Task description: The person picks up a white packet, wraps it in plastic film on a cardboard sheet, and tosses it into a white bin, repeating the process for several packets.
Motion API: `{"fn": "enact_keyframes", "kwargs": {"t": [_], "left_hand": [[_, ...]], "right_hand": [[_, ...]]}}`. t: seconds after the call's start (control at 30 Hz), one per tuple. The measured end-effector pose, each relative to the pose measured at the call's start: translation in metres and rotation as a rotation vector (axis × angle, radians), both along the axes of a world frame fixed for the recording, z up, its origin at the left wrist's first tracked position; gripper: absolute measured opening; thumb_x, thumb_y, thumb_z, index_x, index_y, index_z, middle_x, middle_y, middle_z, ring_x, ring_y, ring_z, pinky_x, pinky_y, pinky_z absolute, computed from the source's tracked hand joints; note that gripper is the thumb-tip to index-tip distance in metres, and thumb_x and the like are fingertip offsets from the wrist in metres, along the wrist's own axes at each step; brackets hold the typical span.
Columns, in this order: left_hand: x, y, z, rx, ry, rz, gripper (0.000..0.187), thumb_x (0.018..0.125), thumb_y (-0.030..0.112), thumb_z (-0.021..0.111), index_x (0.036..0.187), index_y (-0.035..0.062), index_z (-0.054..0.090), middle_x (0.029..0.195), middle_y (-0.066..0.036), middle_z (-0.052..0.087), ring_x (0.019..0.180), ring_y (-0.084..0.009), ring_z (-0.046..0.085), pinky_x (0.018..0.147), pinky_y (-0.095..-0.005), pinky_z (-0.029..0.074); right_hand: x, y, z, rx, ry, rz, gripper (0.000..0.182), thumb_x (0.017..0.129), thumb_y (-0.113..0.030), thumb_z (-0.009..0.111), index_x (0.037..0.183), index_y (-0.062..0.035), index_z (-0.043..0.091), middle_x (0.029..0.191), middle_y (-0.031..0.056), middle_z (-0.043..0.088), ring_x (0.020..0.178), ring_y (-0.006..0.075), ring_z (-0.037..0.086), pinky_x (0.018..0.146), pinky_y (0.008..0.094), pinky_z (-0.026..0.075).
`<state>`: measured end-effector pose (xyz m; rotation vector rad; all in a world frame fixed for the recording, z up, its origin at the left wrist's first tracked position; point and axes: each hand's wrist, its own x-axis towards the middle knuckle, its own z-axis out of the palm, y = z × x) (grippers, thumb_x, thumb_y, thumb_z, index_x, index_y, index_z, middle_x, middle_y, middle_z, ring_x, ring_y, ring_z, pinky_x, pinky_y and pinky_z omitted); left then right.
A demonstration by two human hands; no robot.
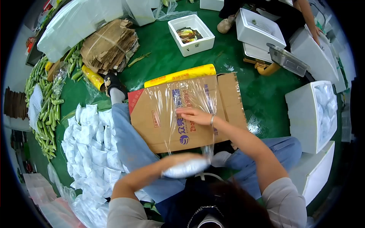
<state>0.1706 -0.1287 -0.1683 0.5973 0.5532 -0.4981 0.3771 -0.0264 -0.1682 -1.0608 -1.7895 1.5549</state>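
My right hand lies flat on clear plastic film stretched over a brown cardboard box with blue and red print. Nearer my body, my left hand is smeared by motion, at a white ice pack that is blurred too; its fingers cannot be made out. A yellow roll of film lies along the far edge of the cardboard. Left of my leg is a heap of white ice packs.
Green vegetables and stacked cardboard lie at the left. A white foam box stands beyond the roll. At the right are a scale, foam boxes and one box of packs. Another person's hand is at the upper right.
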Motion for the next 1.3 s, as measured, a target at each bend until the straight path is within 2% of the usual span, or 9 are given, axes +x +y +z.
{"fn": "enact_keyframes", "kwargs": {"t": [0.1,0.2,0.27,0.47,0.67,0.73,0.87,1.0,1.3], "left_hand": [[-0.020,-0.067,0.016,-0.043,-0.168,-0.375,0.059,0.098,0.045,0.046,0.135,0.0000,0.048,0.135,-0.009,0.053,0.125,-0.0168,0.046,0.106,-0.0312,0.035],[-0.020,-0.053,0.033,0.083,-0.156,-0.625,0.053,0.095,0.049,0.051,0.125,0.0060,0.057,0.095,-0.004,0.066,0.083,-0.0124,0.061,0.069,-0.0297,0.051],[-0.020,-0.065,0.059,-0.275,0.178,0.418,0.042,0.092,0.044,0.056,0.114,0.0084,0.059,0.081,-0.003,0.063,0.071,-0.0127,0.061,0.059,-0.0271,0.049],[0.040,-0.039,0.067,-0.283,-0.235,0.359,0.068,0.094,0.054,0.042,0.134,-0.0016,0.040,0.123,-0.022,0.054,0.107,-0.0352,0.058,0.088,-0.0489,0.050],[0.039,-0.036,0.132,0.534,-0.080,0.935,0.073,0.097,0.061,0.022,0.146,0.0068,0.027,0.146,-0.013,0.036,0.135,-0.0286,0.035,0.106,-0.0479,0.033],[0.059,-0.036,0.104,0.766,0.140,1.387,0.045,0.101,0.032,0.037,0.129,-0.0023,0.043,0.127,-0.015,0.053,0.117,-0.0263,0.053,0.097,-0.0349,0.043],[0.075,-0.008,0.069,0.147,-0.028,1.176,0.058,0.098,0.054,0.029,0.117,0.0062,0.053,0.106,-0.015,0.064,0.087,-0.0234,0.064,0.074,-0.0372,0.053],[0.084,-0.022,0.061,-0.283,-0.165,0.552,0.057,0.097,0.055,0.031,0.116,0.0057,0.054,0.098,-0.016,0.065,0.075,-0.0216,0.063,0.061,-0.0340,0.052],[0.090,-0.016,0.148,0.380,0.057,0.133,0.062,0.094,0.061,0.036,0.112,0.0057,0.056,0.079,-0.015,0.067,0.047,-0.0163,0.057,0.034,-0.0248,0.042]], "right_hand": [[-0.015,-0.036,0.020,0.476,-0.292,-0.117,0.049,0.096,-0.044,0.048,0.126,-0.0065,0.056,0.134,0.0150,0.052,0.130,0.0301,0.042,0.108,0.0414,0.031],[-0.009,-0.109,0.113,0.149,-0.383,-0.079,0.040,0.096,-0.037,0.051,0.120,-0.0058,0.058,0.114,0.0148,0.061,0.118,0.0310,0.049,0.099,0.0441,0.037],[-0.002,-0.146,0.155,0.000,-0.035,0.014,0.038,0.096,-0.036,0.051,0.121,-0.0074,0.057,0.115,0.0149,0.060,0.117,0.0311,0.051,0.097,0.0416,0.039],[0.004,-0.159,0.152,0.098,0.119,-0.975,0.020,0.090,-0.020,0.059,0.084,-0.0006,0.057,0.064,0.0067,0.051,0.064,0.0083,0.047,0.057,0.0294,0.041],[0.007,-0.138,0.156,-0.037,-0.402,-1.134,0.041,0.095,-0.036,0.049,0.100,0.0040,0.053,0.081,0.0241,0.060,0.076,0.0392,0.059,0.070,0.0453,0.045],[-0.017,-0.156,0.176,0.171,-0.412,-0.995,0.054,0.090,-0.030,0.056,0.126,0.0070,0.041,0.105,0.0300,0.057,0.097,0.0436,0.058,0.086,0.0470,0.045],[-0.033,-0.198,0.225,0.641,-0.874,-0.532,0.069,0.079,-0.020,0.064,0.137,0.0041,0.036,0.140,0.0318,0.033,0.127,0.0443,0.038,0.104,0.0459,0.034],[-0.020,-0.205,0.204,0.938,-0.614,-0.275,0.034,0.073,-0.033,0.072,0.090,-0.0052,0.061,0.100,0.0157,0.062,0.093,0.0313,0.060,0.080,0.0381,0.048],[0.019,-0.213,0.195,0.714,-0.392,-1.246,0.013,0.078,-0.013,0.063,0.072,-0.0027,0.058,0.064,0.0127,0.059,0.055,0.0305,0.060,0.051,0.0364,0.045]]}}
